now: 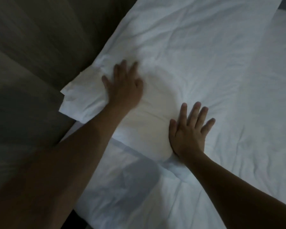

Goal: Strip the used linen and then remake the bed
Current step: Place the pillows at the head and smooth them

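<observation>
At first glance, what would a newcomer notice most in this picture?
Two bare hands lie flat with spread fingers on a white pillow that fills the middle. The left hand presses near its folded open end by the dark headboard; the right hand presses lower, nearer the white sheet.

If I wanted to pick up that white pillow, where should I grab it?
Probably by the loose flap of the pillow case at the end sticking out toward the dark headboard. Come from that side: the flap is flat, empty cloth that fingers can pinch. The middle is puffy and wide, and the left hand and right hand only lie flat on it.
</observation>
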Available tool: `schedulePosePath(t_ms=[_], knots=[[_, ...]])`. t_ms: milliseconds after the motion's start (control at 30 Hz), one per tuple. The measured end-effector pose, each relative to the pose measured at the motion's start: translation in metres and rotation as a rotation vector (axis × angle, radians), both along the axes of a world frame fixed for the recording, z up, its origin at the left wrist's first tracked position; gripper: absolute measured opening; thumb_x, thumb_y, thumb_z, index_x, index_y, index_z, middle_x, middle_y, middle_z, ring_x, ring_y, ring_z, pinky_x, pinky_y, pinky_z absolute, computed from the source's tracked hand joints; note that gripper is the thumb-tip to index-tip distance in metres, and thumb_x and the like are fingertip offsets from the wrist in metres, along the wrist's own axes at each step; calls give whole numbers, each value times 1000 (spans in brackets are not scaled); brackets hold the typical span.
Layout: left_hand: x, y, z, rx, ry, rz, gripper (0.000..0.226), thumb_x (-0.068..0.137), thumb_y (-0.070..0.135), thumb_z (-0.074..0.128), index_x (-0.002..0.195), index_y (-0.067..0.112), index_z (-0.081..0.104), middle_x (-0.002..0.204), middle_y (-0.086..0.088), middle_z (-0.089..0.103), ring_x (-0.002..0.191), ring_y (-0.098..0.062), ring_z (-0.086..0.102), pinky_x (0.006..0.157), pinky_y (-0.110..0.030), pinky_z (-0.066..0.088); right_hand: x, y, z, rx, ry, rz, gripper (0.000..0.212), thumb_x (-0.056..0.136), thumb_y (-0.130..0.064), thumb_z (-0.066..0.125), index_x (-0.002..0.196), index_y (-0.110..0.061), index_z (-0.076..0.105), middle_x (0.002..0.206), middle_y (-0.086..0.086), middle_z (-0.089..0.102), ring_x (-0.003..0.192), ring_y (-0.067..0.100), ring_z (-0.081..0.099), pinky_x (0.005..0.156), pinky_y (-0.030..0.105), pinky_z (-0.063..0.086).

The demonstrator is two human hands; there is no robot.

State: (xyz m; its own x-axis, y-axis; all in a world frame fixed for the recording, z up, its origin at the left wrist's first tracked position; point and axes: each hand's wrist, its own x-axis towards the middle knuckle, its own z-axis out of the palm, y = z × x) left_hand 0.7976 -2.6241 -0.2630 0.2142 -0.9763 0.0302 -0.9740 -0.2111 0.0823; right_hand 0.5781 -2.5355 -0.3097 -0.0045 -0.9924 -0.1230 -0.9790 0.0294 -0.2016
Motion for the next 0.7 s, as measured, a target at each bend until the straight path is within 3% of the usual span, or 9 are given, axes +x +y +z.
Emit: schedulePosePath(t_ms=[67,167,233,300,367,467,567,700], knots=[[-1,25,-24,8,-44,-120,63,98,54,12,156,29,5,164,-2,6,150,-24,5,117,-58,1,-7,11,-1,-49,-47,37,68,98,-47,25,156,-15,11,160,22,0,148,40,-5,115,64,-1],[16,18,-42,80,-89,-47,66,99,53,10,157,22,6,164,-4,6,150,-24,4,120,-51,3,-29,35,4,-61,-111,206,69,96,-50,27,155,-14,18,161,17,7,149,36,0,118,56,0],[-5,2,-30,123,-63,70,64,100,44,16,156,15,9,164,-9,8,150,-28,6,120,-51,4,-57,46,12,13,-163,287,69,97,-56,16,156,-21,8,163,6,-4,150,26,-9,120,48,-4],[-57,2,-11,18,69,174,61,99,34,28,153,5,23,159,-19,21,147,-37,15,119,-53,12,-97,51,21,68,-173,289,70,96,-60,7,155,-24,0,162,-2,-11,149,19,-13,120,40,-7],[-127,23,-1,-172,146,16,60,95,31,37,146,1,37,153,-23,33,143,-41,26,117,-54,18,-145,59,28,106,-113,173,74,92,-60,0,155,-21,-5,161,-2,-13,149,18,-15,120,37,-10],[-243,79,-4,-316,171,-402,55,95,30,43,142,2,46,151,-20,39,143,-39,29,116,-55,22,-225,90,30,151,-13,-65,81,86,-57,-8,155,-15,-5,161,2,-15,147,18,-18,120,38,-12],[-333,126,-31,-205,240,-512,55,96,33,43,143,5,47,152,-15,40,145,-32,29,116,-52,23,-298,133,23,205,51,-164,81,84,-55,-9,154,-15,-6,161,3,-16,147,18,-20,120,40,-10],[-392,170,-83,-1,212,-548,56,95,36,42,141,6,49,150,-13,43,144,-28,33,116,-49,26,-376,191,1,211,68,-306,81,85,-54,-3,155,-14,-2,162,4,-10,149,22,-12,120,39,-9]])
